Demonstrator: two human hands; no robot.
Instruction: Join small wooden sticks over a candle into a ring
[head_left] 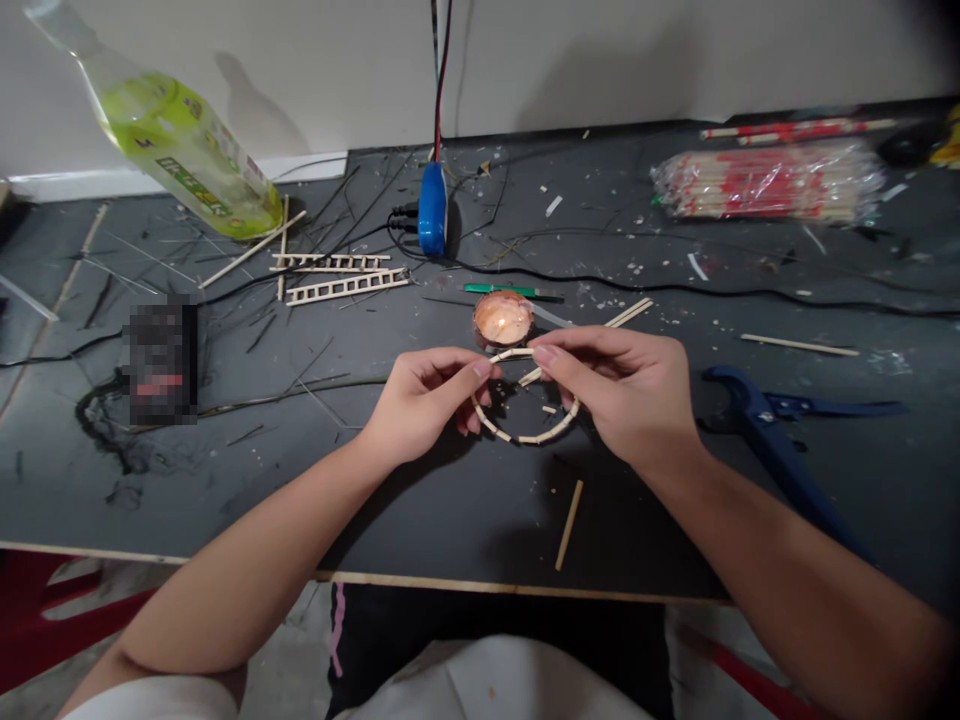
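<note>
Between my two hands is a ring of short pale wooden stick pieces (pixel 528 440), held just above the dark table. My left hand (pixel 427 400) pinches its upper left side between thumb and fingers. On the upper right, my right hand (pixel 630 390) grips the same ring with thumb and fingertips. Right behind the ring sits a small round candle cup (pixel 502 318) with a lit flame. A loose wooden stick (pixel 568 525) lies nearer the table's front edge. More thin sticks (pixel 628 313) rest behind my right hand.
A tilted bottle (pixel 187 150) is at back left, near small wooden ladders (pixel 346 288). A blue socket block (pixel 433 210) has black cables. Wrapped sticks (pixel 765 185) lie at back right; a blue-handled cutter (pixel 772 430) is by my right forearm. A pixelated dark object (pixel 161 360) lies left.
</note>
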